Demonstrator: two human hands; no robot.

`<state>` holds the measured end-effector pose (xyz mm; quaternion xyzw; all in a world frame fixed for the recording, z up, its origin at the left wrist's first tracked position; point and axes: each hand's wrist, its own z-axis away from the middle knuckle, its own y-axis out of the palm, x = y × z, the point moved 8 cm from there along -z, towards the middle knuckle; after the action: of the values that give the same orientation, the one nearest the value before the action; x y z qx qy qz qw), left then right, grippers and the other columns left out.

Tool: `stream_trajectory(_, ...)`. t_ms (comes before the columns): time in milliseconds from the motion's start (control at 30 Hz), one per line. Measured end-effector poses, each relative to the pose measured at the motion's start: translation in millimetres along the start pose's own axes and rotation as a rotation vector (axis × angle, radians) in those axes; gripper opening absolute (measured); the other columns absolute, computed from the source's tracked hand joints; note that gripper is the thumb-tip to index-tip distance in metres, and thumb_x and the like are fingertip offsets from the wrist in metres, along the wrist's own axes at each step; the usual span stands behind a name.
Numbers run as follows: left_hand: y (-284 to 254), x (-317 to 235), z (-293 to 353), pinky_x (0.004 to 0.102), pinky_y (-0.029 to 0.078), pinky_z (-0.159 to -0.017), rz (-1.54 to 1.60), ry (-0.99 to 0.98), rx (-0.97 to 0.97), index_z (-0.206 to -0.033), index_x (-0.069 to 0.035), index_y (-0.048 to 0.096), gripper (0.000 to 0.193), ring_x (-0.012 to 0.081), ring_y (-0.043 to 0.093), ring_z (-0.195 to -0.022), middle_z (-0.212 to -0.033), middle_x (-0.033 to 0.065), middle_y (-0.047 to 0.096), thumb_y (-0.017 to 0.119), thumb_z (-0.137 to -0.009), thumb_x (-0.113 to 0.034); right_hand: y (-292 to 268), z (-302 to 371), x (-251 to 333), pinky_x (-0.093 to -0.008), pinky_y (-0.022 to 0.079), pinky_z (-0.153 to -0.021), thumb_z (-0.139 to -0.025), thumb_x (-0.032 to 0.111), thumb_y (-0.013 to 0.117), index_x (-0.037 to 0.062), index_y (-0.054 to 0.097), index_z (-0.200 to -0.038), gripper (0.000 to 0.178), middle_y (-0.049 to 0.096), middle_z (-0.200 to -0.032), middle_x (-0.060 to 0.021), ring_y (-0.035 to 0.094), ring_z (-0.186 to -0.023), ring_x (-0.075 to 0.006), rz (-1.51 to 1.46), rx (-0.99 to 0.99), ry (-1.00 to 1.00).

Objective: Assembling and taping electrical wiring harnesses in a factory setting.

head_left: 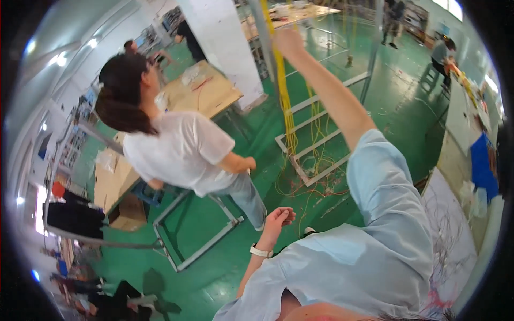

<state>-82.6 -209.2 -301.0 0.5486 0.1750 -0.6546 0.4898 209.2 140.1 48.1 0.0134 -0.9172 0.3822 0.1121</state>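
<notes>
Right hand [289, 44] looks closed around yellow wires [284, 91] along the left upright of the metal frame [327, 172], above its base's left corner, seemingly arranging them, which likely next calls for steady tension, while the left hand [277, 220] curls loosely, any hold unclear.

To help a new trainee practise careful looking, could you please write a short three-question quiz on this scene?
1. True or false: the person's bare right hand is raised at the bundle of long, thin yellow cables.

2. Multiple choice: which of the person's wrists wears the white wristband?
A) Right
B) Left
C) Both

3. Fill in: in the picture, the co-worker in the white short-sleeved T-shirt is to the ___ of those cables.

Key: 1. True. 2. B. 3. Left.
</notes>
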Motion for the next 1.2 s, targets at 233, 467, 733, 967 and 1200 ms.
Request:
stream_trajectory(233, -60, 16, 4, 0.0282, 0.050, -0.080, -0.018, -0.039, -0.189, -0.111, -0.003, 0.060, 0.023, 0.0154, 0.063, -0.091, -0.100, 0.0066, 0.066, 0.049, -0.097, -0.018, -65, 1, 36, -0.0450, 0.054, -0.068, -0.077, 0.020, 0.056, 0.0030, 0.070, -0.078, 0.022, 0.068, -0.079, -0.0190, 0.068, -0.077, -0.0337, 0.136, 0.077, -0.105)
stream_trajectory(467, -93, 17, -8, 0.0293, 0.051, -0.076, -0.016, -0.078, -0.200, -0.108, -0.004, 0.061, 0.021, 0.0158, 0.065, -0.086, -0.097, 0.0062, 0.067, 0.049, -0.097, -0.018, -210, -68, -11, -0.0357, 0.050, -0.060, -0.086, 0.019, 0.054, 0.0022, 0.067, -0.087, 0.022, 0.065, -0.074, -0.0095, 0.062, -0.069, -0.0236, -0.762, -0.498, -0.308)
stream_trajectory(733, -79, -107, 5, 0.0315, 0.040, -0.098, -0.429, 0.605, 0.045, -0.128, 0.000, 0.046, 0.034, 0.0206, 0.051, -0.114, -0.127, 0.0133, 0.052, 0.048, -0.094, -0.005, -271, 124, -35, -0.0391, 0.050, -0.052, -0.088, 0.024, 0.046, 0.0071, 0.065, -0.080, 0.027, 0.066, -0.070, -0.0096, 0.064, -0.062, -0.0241, -1.909, -0.287, -0.634)
stream_trajectory(967, 11, -83, 63, 0.0342, 0.047, -0.075, -0.570, 0.535, 0.818, -0.125, -0.002, 0.043, 0.030, 0.0228, 0.059, -0.084, -0.101, 0.0123, 0.062, 0.043, -0.097, -0.009, -63, 440, 130, -0.0213, 0.023, -0.033, -0.096, 0.019, 0.047, 0.0110, 0.048, -0.078, 0.020, 0.033, -0.056, 0.0048, 0.031, -0.039, -0.0064, -2.193, -0.260, 1.231)
stream_trajectory(1200, -44, 19, 133, 0.0313, 0.043, -0.060, -0.870, 0.152, 1.070, -0.090, 0.000, 0.056, 0.029, 0.0163, 0.051, -0.064, -0.069, 0.0067, 0.054, 0.040, -0.101, -0.022, -238, 597, -13, -0.0252, 0.020, -0.036, -0.096, 0.014, 0.046, 0.0113, 0.046, -0.073, 0.023, 0.025, -0.051, 0.0037, 0.025, -0.041, -0.0085, -1.829, -1.089, 0.844)
